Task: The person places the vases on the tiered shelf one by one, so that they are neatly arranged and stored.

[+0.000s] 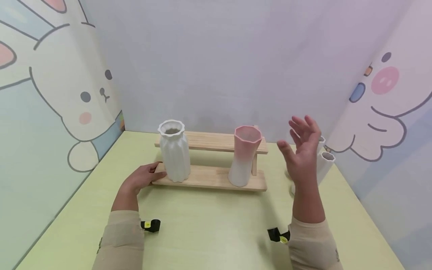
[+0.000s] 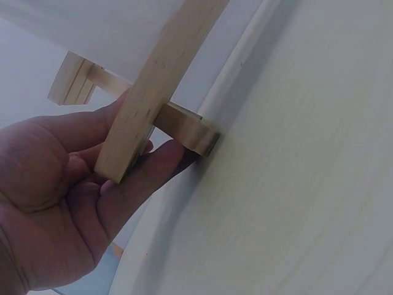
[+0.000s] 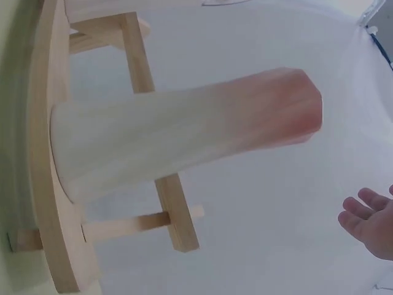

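A pale yellow-green table (image 1: 206, 228), and on it a two-tier wooden shelf (image 1: 209, 177).
On the shelf's lower board, a ribbed white vase (image 1: 176, 157) stands upright near the left end and a slimmer pink-and-white vase (image 1: 243, 161) near the right end; to the right of the shelf are white tube-shaped vessels (image 1: 324, 168), partly hidden by the right hand (image 1: 303, 157), which is raised beyond the shelf's right end with fingers spread apart, holding nothing; the left hand (image 1: 141, 177) pinches the left end of the shelf's lower board between thumb and fingers.
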`<state>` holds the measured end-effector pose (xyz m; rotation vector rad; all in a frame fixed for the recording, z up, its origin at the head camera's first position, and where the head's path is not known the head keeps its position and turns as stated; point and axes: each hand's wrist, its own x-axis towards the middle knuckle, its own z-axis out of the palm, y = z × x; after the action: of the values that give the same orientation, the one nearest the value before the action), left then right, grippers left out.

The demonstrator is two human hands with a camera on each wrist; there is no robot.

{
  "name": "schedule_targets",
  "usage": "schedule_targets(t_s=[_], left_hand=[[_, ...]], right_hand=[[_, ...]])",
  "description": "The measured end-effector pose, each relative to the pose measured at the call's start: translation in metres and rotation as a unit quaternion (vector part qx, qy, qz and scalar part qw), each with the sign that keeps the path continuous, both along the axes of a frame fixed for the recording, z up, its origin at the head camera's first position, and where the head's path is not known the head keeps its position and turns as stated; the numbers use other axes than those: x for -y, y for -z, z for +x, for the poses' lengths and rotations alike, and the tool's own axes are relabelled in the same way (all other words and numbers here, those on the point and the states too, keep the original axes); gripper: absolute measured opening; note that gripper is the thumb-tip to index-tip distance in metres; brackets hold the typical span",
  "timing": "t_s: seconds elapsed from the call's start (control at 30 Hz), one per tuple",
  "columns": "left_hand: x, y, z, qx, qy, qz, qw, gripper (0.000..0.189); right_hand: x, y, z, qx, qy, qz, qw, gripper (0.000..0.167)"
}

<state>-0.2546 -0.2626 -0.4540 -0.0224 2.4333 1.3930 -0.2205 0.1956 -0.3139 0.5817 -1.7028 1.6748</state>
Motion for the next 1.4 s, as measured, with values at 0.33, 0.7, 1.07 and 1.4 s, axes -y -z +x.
schedule_targets(t_s=[0.33,0.7,1.07,1.4], left_hand=[[0.002,-0.002,0.0,0.006,0.008,-0.012,0.9999,0.098],[0.005,-0.004,0.0,0.003,0.016,-0.018,0.9997,0.101],[0.001,-0.004,0.001,0.006,0.02,-0.016,0.9997,0.101],[0.002,-0.002,0.0,-0.002,0.019,-0.007,0.9998,0.1]], right_hand=[[-0.042,-0.005,0.017,-0.01,0.052,-0.02,0.9984,0.09],[-0.089,0.006,0.023,0.058,0.145,-0.025,0.9874,0.084],[-0.121,0.028,0.007,0.166,0.159,-0.014,0.9731,0.065],[-0.134,0.053,-0.011,0.197,0.132,0.003,0.9714,0.051]])
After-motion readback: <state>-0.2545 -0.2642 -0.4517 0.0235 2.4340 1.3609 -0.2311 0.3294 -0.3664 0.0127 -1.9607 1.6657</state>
